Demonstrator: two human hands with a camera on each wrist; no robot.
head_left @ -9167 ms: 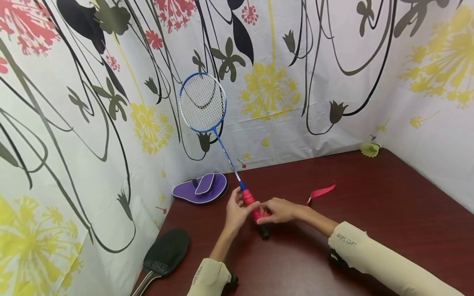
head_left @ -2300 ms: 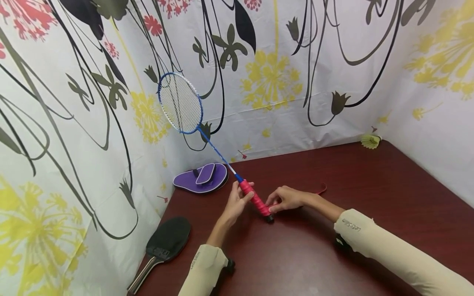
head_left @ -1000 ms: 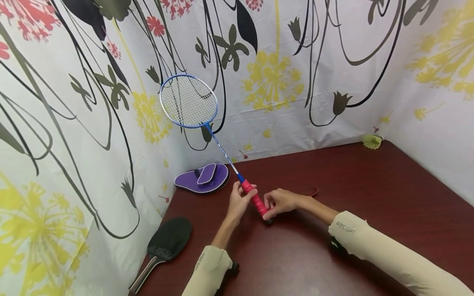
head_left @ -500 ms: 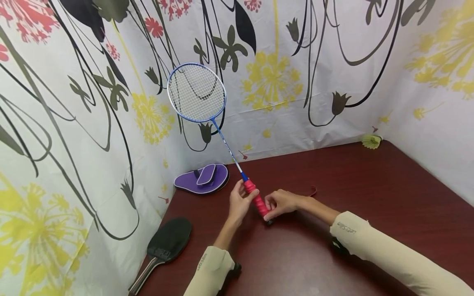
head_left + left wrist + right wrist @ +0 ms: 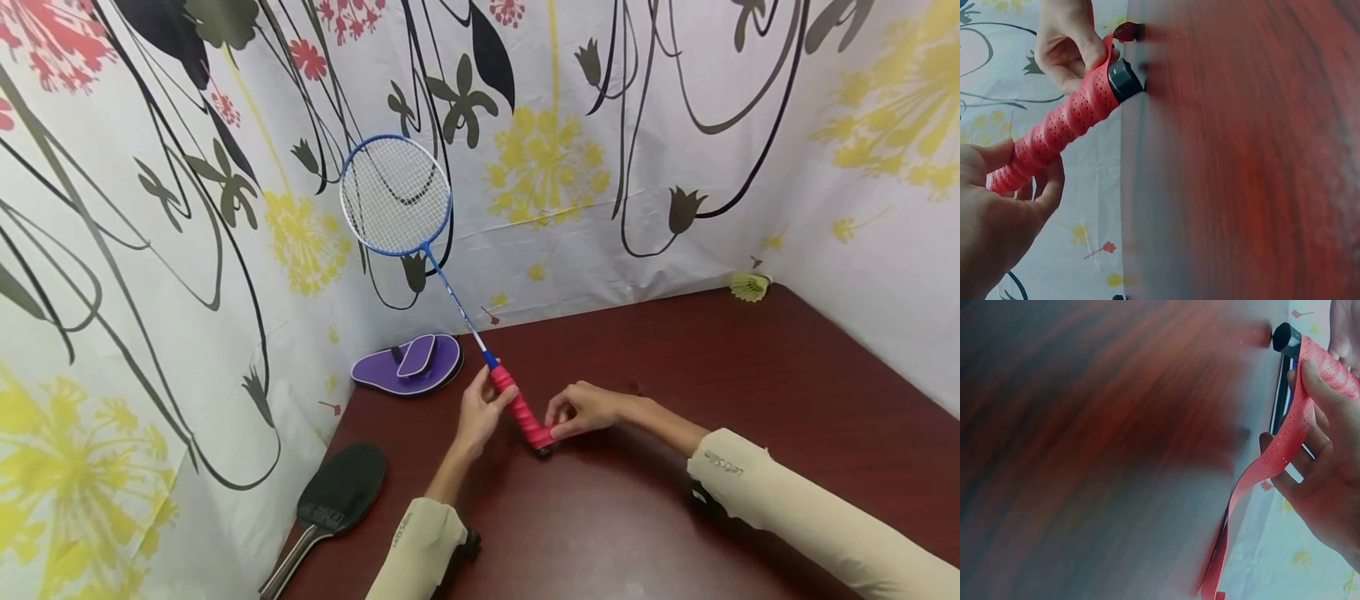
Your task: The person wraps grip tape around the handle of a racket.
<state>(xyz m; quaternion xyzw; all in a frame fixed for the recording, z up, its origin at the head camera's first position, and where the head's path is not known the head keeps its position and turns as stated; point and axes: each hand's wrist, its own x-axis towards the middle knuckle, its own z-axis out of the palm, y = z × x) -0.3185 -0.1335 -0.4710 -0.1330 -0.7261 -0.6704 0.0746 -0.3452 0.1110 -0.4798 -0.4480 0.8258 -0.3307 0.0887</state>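
A blue-and-white badminton racket [image 5: 396, 196] leans up and to the left, its head raised in front of the patterned cloth. My left hand [image 5: 478, 412] grips the upper part of its handle, fingers and thumb round the wrapped turns. Perforated pinkish-red grip tape [image 5: 1054, 134] spirals down the handle almost to the black butt end [image 5: 1124, 81], which is low over the table. Close to that end, my right hand [image 5: 588, 408] pinches the tape where it leaves the handle. In the right wrist view, the loose tape tail [image 5: 1291, 437] runs across the fingers and down to the tabletop.
On the dark red table [image 5: 712, 358], a black table tennis paddle [image 5: 341, 492] lies at the left edge. Behind it is a purple paddle case [image 5: 375, 367]. A yellow shuttlecock [image 5: 750, 287] sits at the far right corner. Floral cloth [image 5: 585, 275] borders the back and sides.
Over these seconds the tape wrap has spread down the handle to near the butt, and the loose tail has shortened. Lately my right hand has drawn slightly rightward, stretching tape off the handle.
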